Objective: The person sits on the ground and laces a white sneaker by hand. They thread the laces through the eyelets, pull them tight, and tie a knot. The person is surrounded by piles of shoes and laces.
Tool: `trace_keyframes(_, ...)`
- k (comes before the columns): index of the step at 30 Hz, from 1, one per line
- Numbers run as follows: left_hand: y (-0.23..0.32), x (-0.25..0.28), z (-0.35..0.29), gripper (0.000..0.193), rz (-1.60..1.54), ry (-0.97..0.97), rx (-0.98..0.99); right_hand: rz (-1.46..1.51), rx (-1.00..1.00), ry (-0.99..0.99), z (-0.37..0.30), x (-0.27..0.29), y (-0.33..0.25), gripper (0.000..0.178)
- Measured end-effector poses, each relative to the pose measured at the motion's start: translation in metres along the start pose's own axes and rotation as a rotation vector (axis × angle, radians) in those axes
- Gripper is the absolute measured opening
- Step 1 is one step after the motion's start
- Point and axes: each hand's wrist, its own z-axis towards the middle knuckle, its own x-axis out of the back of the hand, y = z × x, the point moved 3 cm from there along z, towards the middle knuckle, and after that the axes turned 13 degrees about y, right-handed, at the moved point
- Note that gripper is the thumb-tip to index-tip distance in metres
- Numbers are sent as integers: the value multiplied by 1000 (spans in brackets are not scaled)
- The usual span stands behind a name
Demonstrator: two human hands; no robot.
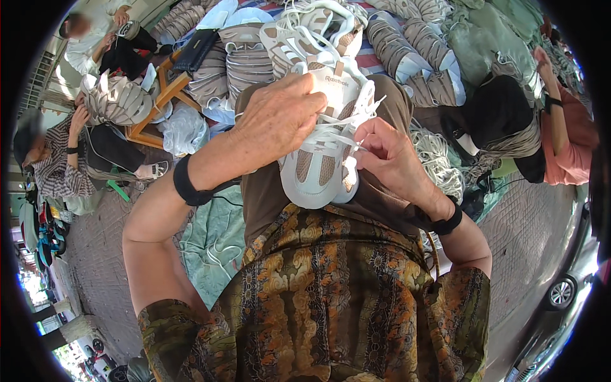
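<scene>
A white and tan sneaker point(310, 167) rests on my lap, its toe pointing toward me and its tongue point(340, 83) standing up. White shoelaces point(331, 135) cross its front, partly loose. My left hand point(280, 118) is closed at the left side of the tongue, and its fingertips hide what they grip. At the shoe's right side, my right hand point(393, 158) pinches a shoelace between thumb and forefinger. Just beyond the tongue lie more sneakers of the same kind point(289, 41), with loose laces on them.
Bundled shoe uppers point(245, 60) lie ahead on a striped sheet, with more bundles point(414, 54) to the right. A wooden stool point(167, 95) holds a black case point(196, 51). White laces point(439, 162) heap beside my right knee. People sit at both sides; a car point(560, 299) stands lower right.
</scene>
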Motion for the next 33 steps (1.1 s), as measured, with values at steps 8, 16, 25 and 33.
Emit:
trace_keyframes(8, -16, 4, 1, 11, -170, -137, 176, -216, 8, 24, -4, 21, -3, 6)
trace_keyframes(16, -47, 47, -20, 11, 61, -85, 265, -436, 446, 233, -9, 22, -13, 4)
trace_keyframes(25, -75, 92, -74, 17, 82, -88, 484, -164, 455, 602, 28, 24, -25, 4)
trace_keyframes(33, -82, 89, -86, 15, 72, -72, 504, -125, 528, 575, 11, 20, -18, 4)
